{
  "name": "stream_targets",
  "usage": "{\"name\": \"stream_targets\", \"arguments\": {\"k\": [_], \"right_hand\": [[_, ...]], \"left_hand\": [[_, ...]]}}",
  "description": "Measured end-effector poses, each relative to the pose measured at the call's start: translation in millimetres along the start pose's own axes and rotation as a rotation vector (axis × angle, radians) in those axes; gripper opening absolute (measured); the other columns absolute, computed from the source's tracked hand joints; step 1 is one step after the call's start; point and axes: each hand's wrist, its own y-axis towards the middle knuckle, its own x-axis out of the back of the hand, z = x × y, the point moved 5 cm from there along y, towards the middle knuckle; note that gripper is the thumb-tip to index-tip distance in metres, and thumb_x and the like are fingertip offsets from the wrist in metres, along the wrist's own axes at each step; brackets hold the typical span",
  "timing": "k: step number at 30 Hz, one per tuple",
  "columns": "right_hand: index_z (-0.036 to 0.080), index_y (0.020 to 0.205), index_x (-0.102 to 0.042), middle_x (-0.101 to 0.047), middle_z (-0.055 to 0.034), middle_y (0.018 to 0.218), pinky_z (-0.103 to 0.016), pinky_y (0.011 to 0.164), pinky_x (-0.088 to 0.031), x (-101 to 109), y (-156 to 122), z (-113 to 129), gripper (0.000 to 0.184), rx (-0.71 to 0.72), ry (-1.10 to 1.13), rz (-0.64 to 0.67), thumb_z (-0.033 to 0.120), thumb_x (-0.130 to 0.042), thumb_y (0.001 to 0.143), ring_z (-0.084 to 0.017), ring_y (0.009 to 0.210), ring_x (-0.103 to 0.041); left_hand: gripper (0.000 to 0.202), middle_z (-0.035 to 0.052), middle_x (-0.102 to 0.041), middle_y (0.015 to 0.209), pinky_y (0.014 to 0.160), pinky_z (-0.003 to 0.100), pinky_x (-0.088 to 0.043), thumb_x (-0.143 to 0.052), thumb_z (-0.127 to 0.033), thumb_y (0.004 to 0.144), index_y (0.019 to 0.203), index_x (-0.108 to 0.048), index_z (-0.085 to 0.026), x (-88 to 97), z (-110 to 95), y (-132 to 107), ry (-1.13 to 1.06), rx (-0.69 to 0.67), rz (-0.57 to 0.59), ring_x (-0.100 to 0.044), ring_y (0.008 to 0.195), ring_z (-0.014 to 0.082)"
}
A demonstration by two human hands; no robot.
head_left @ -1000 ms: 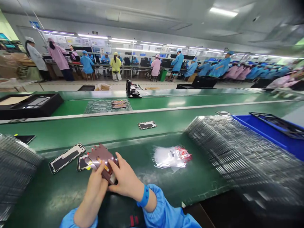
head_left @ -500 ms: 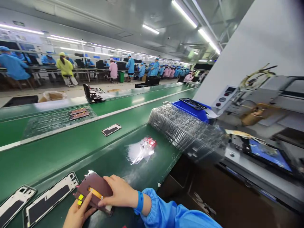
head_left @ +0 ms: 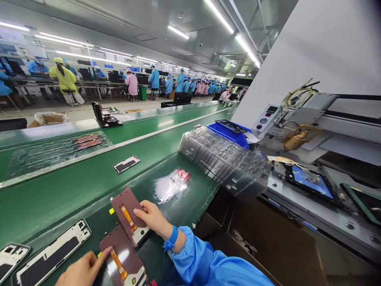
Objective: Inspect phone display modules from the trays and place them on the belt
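My right hand [head_left: 153,218] grips one brown-backed phone screen [head_left: 124,202] by its right edge, thumb on top. An orange flex cable [head_left: 128,217] runs down its back, and a yellow tab sticks out at its left. Lower down, my left hand [head_left: 81,269] holds a second brown-backed phone screen [head_left: 125,254] by its left side, index finger stretched across the back beside its orange cable. The upper screen's lower end lies close to the second one; whether they touch I cannot tell. Left of my left hand lie two phone frames, one [head_left: 56,252] whole in view and one [head_left: 12,258] cut off.
Clear film strips with red ends [head_left: 172,184] lie ahead on the green bench. Stacked clear plastic trays [head_left: 223,159] and a blue bin [head_left: 229,135] stand to the right, before a machine [head_left: 297,190]. Another phone frame [head_left: 126,164] lies on the green belt [head_left: 74,182].
The screens, earlier stacked together between both hands, are now apart: my right hand has moved one up and away, the left keeps the other. The view has turned slightly right.
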Motion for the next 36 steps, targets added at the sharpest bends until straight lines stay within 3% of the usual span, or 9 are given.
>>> {"name": "stream_targets", "arguments": {"k": [3, 6, 10, 14, 19, 24, 27, 31, 36], "right_hand": [[0.020, 0.101, -0.055, -0.067, -0.0010, 0.086, -0.028, 0.069, -0.054, -12.0, -9.0, 9.2, 0.053, 0.020, 0.124, 0.044, 0.071, -0.050, 0.090, -0.016, 0.076, -0.067], [0.020, 0.097, -0.056, -0.067, -0.0003, 0.081, -0.028, 0.065, -0.054, -30.3, -21.4, 17.2, 0.058, 0.043, 0.162, 0.126, 0.077, -0.053, 0.084, -0.016, 0.071, -0.066], [0.018, 0.084, -0.064, -0.062, 0.0019, 0.067, -0.025, 0.057, -0.049, -34.7, -22.0, 27.9, 0.050, 0.114, 0.085, 0.144, 0.068, -0.065, 0.082, -0.014, 0.062, -0.059], [0.020, 0.110, -0.071, -0.070, -0.0023, 0.084, -0.027, 0.063, -0.053, -19.5, -4.5, 43.9, 0.040, 0.224, 0.005, 0.075, 0.054, -0.057, 0.093, -0.016, 0.072, -0.064], [0.022, 0.094, -0.078, -0.072, -0.0114, 0.115, -0.044, 0.093, -0.052, -16.6, -5.5, 62.5, 0.022, 0.406, -0.152, -0.030, 0.037, -0.061, 0.094, -0.025, 0.099, -0.065], [0.023, 0.105, -0.072, -0.072, -0.0093, 0.120, -0.044, 0.093, -0.050, -50.0, -53.0, 89.6, 0.022, 0.919, -0.440, 0.073, 0.018, -0.052, 0.097, -0.024, 0.107, -0.063], [0.022, 0.098, -0.068, -0.070, -0.0080, 0.117, -0.040, 0.095, -0.050, -49.3, -53.3, 96.5, 0.014, 0.840, -0.283, 0.077, 0.020, -0.055, 0.097, -0.021, 0.109, -0.062], [0.019, 0.087, -0.066, -0.066, -0.0102, 0.120, -0.035, 0.096, -0.051, -36.5, -15.5, 90.5, 0.010, 0.596, -0.297, 0.035, 0.023, -0.061, 0.095, -0.021, 0.114, -0.062], [0.019, 0.094, -0.068, -0.066, -0.0006, 0.084, -0.024, 0.068, -0.051, -35.4, 8.3, 85.1, 0.009, 0.716, -0.452, 0.132, 0.022, -0.060, 0.097, -0.014, 0.076, -0.064]], "left_hand": [[0.038, 0.0033, -0.072, 0.065, 0.054, 0.029, -0.050, -0.083, -0.056, 0.055, 0.073, -0.072, -0.025, 15.1, -37.8, -14.4, -0.227, -0.100, -0.143, -0.067, 0.061, 0.0267], [0.052, 0.0099, -0.078, 0.096, 0.071, 0.035, -0.059, -0.087, -0.050, 0.054, 0.094, -0.074, -0.020, -5.6, -66.7, -21.5, -0.814, -0.112, 0.049, -0.073, 0.088, 0.0315], [0.050, 0.0096, -0.078, 0.081, 0.068, 0.034, -0.060, -0.092, -0.043, 0.053, 0.089, -0.072, -0.015, -27.4, -71.9, -23.0, -1.111, -0.066, 0.075, -0.074, 0.081, 0.0308], [0.049, 0.0077, -0.079, 0.084, 0.063, 0.031, -0.059, -0.091, -0.043, 0.059, 0.096, -0.073, -0.016, -35.1, -61.0, -27.5, -1.088, -0.081, 0.149, -0.075, 0.075, 0.0273], [0.051, 0.0071, -0.078, 0.083, 0.064, 0.030, -0.058, -0.088, -0.049, 0.063, 0.099, -0.072, -0.016, -36.6, -50.3, -29.0, -1.024, -0.121, 0.091, -0.074, 0.080, 0.0278], [0.046, 0.0050, -0.075, 0.077, 0.064, 0.027, -0.055, -0.089, -0.048, 0.058, 0.086, -0.072, -0.016, -30.1, -41.9, -21.1, -0.985, -0.144, -0.120, -0.070, 0.076, 0.0248], [0.045, 0.0044, -0.073, 0.075, 0.065, 0.027, -0.054, -0.089, -0.048, 0.058, 0.084, -0.072, -0.016, -29.7, -45.1, -21.0, -0.975, -0.154, -0.073, -0.068, 0.073, 0.0233], [0.045, 0.0040, -0.071, 0.075, 0.065, 0.026, -0.052, -0.086, -0.053, 0.064, 0.084, -0.073, -0.016, -33.9, -56.2, -29.5, -0.935, -0.187, 0.091, -0.064, 0.071, 0.0205], [0.046, 0.0028, -0.068, 0.073, 0.066, 0.026, -0.049, -0.079, -0.060, 0.069, 0.079, -0.072, -0.015, -31.0, -63.9, -36.3, -0.779, -0.281, 0.148, -0.060, 0.071, 0.0190]]}}
